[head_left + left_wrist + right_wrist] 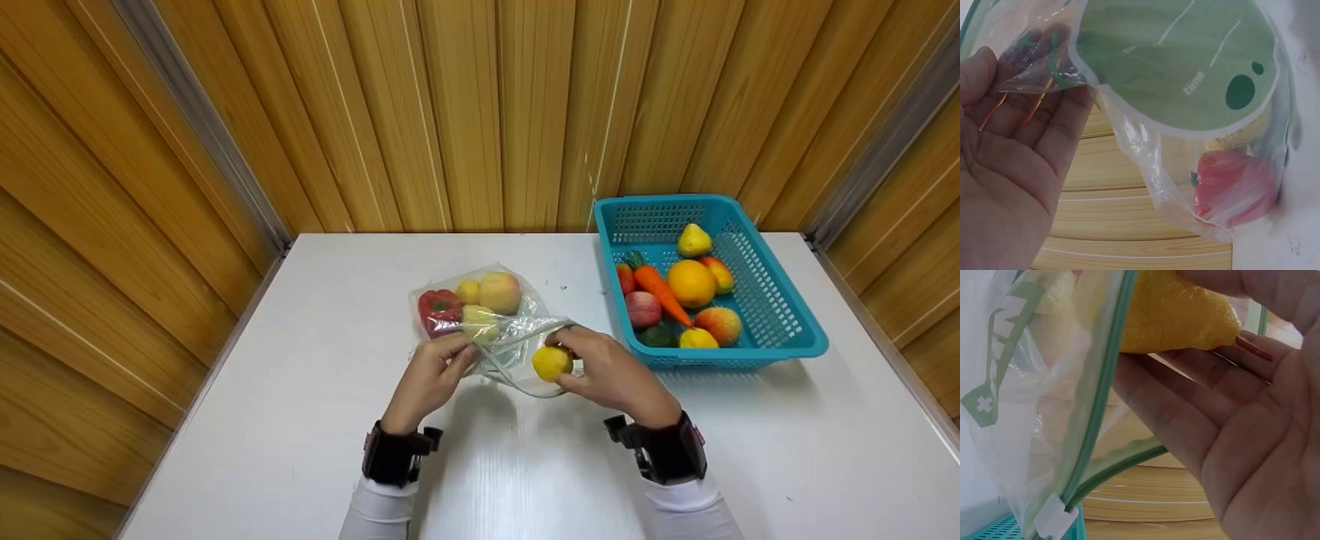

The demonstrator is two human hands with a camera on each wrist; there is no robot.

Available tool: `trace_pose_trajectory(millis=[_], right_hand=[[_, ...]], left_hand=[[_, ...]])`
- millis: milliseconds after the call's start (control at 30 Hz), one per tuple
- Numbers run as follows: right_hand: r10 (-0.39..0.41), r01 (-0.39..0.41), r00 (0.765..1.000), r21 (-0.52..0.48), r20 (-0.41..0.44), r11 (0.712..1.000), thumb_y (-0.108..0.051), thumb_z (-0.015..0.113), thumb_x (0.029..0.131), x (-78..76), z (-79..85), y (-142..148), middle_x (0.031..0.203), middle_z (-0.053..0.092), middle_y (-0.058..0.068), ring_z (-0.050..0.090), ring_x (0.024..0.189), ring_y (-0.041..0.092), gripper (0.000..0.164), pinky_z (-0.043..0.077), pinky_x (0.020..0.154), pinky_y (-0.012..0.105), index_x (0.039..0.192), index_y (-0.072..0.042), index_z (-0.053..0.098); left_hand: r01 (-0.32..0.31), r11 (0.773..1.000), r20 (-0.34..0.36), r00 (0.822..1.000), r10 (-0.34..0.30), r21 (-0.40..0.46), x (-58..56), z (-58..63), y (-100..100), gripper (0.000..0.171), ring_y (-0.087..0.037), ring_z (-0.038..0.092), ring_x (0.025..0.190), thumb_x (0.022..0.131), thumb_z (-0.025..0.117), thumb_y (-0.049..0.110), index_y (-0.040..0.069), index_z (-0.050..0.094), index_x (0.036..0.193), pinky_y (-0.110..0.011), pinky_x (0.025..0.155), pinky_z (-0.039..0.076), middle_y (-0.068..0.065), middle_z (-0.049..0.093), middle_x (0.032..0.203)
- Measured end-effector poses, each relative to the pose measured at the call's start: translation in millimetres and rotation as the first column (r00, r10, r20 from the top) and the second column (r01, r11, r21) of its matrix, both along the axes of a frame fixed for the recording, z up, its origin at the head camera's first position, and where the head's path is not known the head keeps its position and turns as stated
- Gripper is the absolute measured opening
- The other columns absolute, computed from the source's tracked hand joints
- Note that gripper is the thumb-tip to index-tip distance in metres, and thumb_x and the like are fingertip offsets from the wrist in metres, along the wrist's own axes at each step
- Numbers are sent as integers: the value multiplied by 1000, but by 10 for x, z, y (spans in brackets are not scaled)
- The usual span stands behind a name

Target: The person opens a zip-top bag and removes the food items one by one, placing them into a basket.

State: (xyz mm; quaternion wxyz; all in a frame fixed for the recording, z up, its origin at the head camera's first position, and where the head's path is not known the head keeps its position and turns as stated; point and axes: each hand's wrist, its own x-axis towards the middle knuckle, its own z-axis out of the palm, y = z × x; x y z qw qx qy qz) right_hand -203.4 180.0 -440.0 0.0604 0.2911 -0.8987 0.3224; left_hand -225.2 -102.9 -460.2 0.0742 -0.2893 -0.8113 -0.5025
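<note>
A clear zip bag (pixel 529 328) with green edging lies on the white table, its mouth spread toward me. Inside are a red bell pepper (pixel 439 309), a peach-like fruit (pixel 500 292) and yellow fruits (pixel 480 322). My left hand (pixel 427 377) pinches the left edge of the mouth between thumb and fingers. With thumb and fingers my right hand (pixel 615 377) grips a yellow pear (pixel 1179 315) at the opening; its reddish stem points toward the palm. A white slider (pixel 1055 517) sits on the green zip in the right wrist view. Green print covers part of the bag.
To the right stands a teal basket (pixel 781 277) holding a carrot (pixel 660 292), an orange (pixel 691 283), another yellow pear (pixel 694 240) and several other fruits. Wood-patterned panels (pixel 465 112) wall in the back and sides of the table (pixel 300 420).
</note>
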Motion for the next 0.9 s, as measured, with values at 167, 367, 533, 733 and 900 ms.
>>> trace_pose_trajectory(millis=[167,367,533,733,900], right_hand=[[23,-23,1000,-22,9,999,-1,79,85,20,56,26,109,68,5,64,95,20,35,59,87,38,117,-4,65],[49,-48,999,-66,21,997,0,78,86,51,105,78,116,69,9,66,100,23,36,59,89,40,120,-2,66],[56,-54,998,-94,18,994,0,78,87,82,151,131,115,69,8,66,100,23,35,60,88,38,120,-2,66],[15,-15,1000,-111,0,994,-5,80,89,136,214,220,116,70,6,65,98,21,34,60,86,36,120,-5,67],[-40,36,999,-129,-32,991,-6,83,87,158,252,321,115,71,4,66,99,20,36,60,85,34,120,-5,68]], left_hand=[[-4,1000,1,1000,4,1,0,6,6,14,-11,58,85,103,63,11,7,76,98,-26,77,50,0,70,91],[-9,1000,0,1000,9,-7,10,19,12,14,-11,62,90,102,63,11,7,76,99,-31,84,54,-1,72,95],[-15,1000,-3,1000,15,-8,10,8,9,15,-13,65,96,102,64,11,8,78,106,-35,89,55,-2,75,102],[-11,1000,-9,1000,11,-6,8,2,12,16,-16,68,101,102,64,12,7,78,109,-36,92,55,-3,76,106],[-1,1000,-7,1000,1,-7,10,17,13,18,-13,67,100,102,64,14,7,78,110,-34,91,56,-3,76,106]])
